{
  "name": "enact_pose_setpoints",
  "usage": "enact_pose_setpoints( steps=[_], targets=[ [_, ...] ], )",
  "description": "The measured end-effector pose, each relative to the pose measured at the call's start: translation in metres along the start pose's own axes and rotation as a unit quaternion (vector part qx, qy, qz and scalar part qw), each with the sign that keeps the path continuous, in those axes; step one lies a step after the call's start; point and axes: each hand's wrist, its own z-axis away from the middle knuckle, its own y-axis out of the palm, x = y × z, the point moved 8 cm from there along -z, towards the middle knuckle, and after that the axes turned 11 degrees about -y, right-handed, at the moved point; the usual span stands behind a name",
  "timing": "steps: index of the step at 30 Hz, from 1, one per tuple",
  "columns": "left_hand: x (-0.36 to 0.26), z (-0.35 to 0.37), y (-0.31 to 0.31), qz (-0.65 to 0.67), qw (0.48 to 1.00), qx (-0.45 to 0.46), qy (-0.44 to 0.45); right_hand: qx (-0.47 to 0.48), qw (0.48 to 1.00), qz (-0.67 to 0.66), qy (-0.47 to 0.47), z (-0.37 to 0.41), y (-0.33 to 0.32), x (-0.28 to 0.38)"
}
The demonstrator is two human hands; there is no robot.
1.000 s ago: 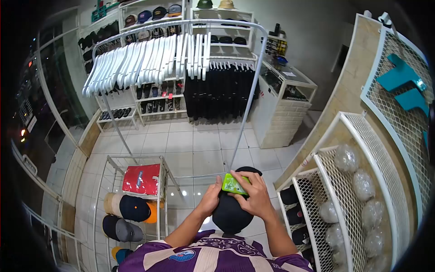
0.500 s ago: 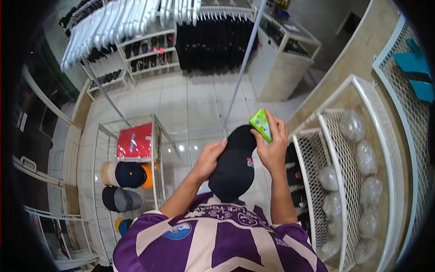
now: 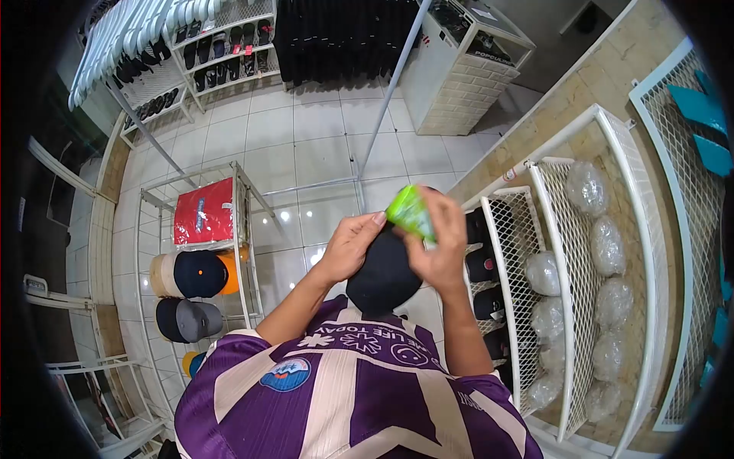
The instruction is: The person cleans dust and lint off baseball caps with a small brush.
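Note:
A black cap [image 3: 380, 277] is in front of my chest, partly covered by my hands. My left hand [image 3: 348, 246] grips its left side, thumb along the edge and the other fingers hidden beneath. In my right hand [image 3: 442, 249], smeared by motion, is a small bright-green printed pack [image 3: 407, 209], flat and rectangular, pinched between thumb and fingers. The pack overlaps the cap's far end in this view, its left corner close to my left thumb.
To the left, a white wire rack [image 3: 243, 195] holds several caps [image 3: 200, 274] and a red packaged item [image 3: 203, 212]. White mesh shelves [image 3: 562, 291] at right carry clear plastic-wrapped balls [image 3: 609, 243] and dark caps [image 3: 487, 303]. A metal pole [image 3: 391, 96] stands ahead, near a display counter [image 3: 459, 84].
My right hand has brought the green pack leftward across the cap, nearer my left thumb. The cap's front lettering is now covered. The view has tilted down and shifted right.

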Motion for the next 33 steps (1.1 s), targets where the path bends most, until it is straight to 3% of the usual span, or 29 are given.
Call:
enact_pose_setpoints(
  steps=[3,5,8,9,12,13,15,17,20,23,25,27,28,31,32,33],
  targets=[
    [-0.015,0.011,0.005,0.019,0.999,0.044,-0.02,-0.107,0.987,0.029,0.114,0.002,-0.014,-0.045],
    [-0.004,0.004,-0.004,0.003,1.0,0.01,-0.02,-0.141,0.986,0.018,0.085,0.0,-0.023,-0.026],
    [-0.008,0.005,0.001,-0.004,0.999,-0.021,0.041,0.028,0.999,0.006,-0.04,-0.008,-0.003,0.024],
    [-0.006,0.006,-0.002,-0.004,0.999,-0.019,0.038,0.029,0.999,0.007,-0.037,-0.005,0.002,0.014],
    [0.002,0.01,-0.001,-0.013,0.999,0.013,-0.029,-0.123,0.983,-0.003,0.137,0.009,-0.003,-0.053],
    [0.006,0.012,0.0,-0.012,0.999,0.012,-0.033,-0.121,0.983,-0.002,0.14,0.013,-0.005,-0.049],
    [0.007,0.009,-0.006,-0.039,0.998,-0.042,-0.005,-0.104,0.994,-0.031,0.032,0.005,-0.006,-0.016],
    [0.008,0.007,-0.01,-0.046,0.998,-0.05,0.005,0.029,0.999,0.016,-0.02,0.005,0.011,0.015],
    [-0.002,0.014,-0.002,0.002,1.0,0.012,-0.004,-0.096,0.99,0.023,0.101,0.017,0.006,-0.045],
    [0.005,0.013,-0.009,-0.001,0.999,-0.029,-0.013,-0.161,0.979,-0.016,0.128,0.016,-0.013,-0.04],
    [0.001,0.013,-0.004,-0.011,0.999,-0.05,0.002,-0.08,0.996,-0.036,0.014,0.006,-0.007,0.004],
    [-0.007,0.016,0.008,-0.01,1.0,-0.028,0.006,-0.029,0.999,0.005,-0.016,0.009,0.008,0.006],
    [0.003,0.012,0.001,-0.024,1.0,0.015,-0.001,-0.078,0.995,-0.017,0.056,0.013,0.007,-0.017],
    [0.016,0.009,-0.009,0.035,0.999,0.005,-0.015,-0.143,0.978,-0.014,0.15,0.018,0.0,-0.051],
    [0.022,0.007,-0.015,-0.007,1.0,-0.014,-0.003,-0.144,0.978,-0.015,0.149,0.019,-0.001,-0.046],
    [0.019,0.008,-0.01,-0.006,1.0,-0.016,-0.003,-0.102,0.992,-0.019,0.077,0.011,0.001,-0.021]
  ],
)
